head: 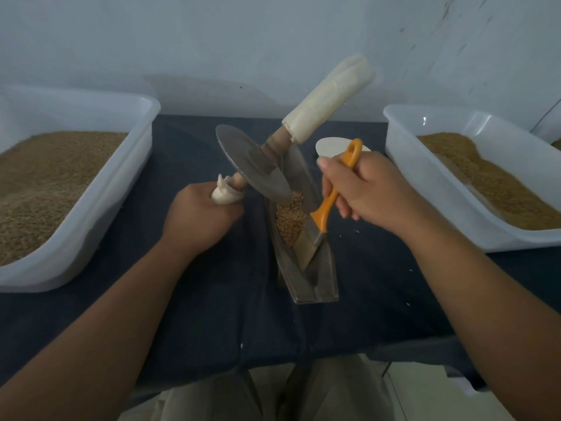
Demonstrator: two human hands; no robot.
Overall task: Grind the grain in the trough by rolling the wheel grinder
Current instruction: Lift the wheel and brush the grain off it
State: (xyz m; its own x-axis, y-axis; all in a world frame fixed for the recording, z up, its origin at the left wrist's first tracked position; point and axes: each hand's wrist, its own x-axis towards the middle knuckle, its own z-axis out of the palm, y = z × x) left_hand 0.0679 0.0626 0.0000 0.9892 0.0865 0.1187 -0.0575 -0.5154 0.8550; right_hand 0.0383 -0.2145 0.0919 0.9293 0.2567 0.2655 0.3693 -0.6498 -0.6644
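Plainly, the left hand (pixel 197 214) has its fingers curled tight round the rag-wrapped near handle of the wheel grinder (pixel 252 165), hiding most of that handle. The disc is tilted, its lower edge just at the grain (pixel 288 217) in the steel trough (pixel 321 278) mid-table (pixel 212 299). The right hand (pixel 364 189) wraps its fingers round an orange-handled brush (pixel 321 214), bristles in the trough, half hiding an unclear white oval thing (pixel 329 147) at one o'clock; a white tub (pixel 142 141) at nine o'clock and a second tub (pixel 403 153) at three, both cut off, hold brown grain.
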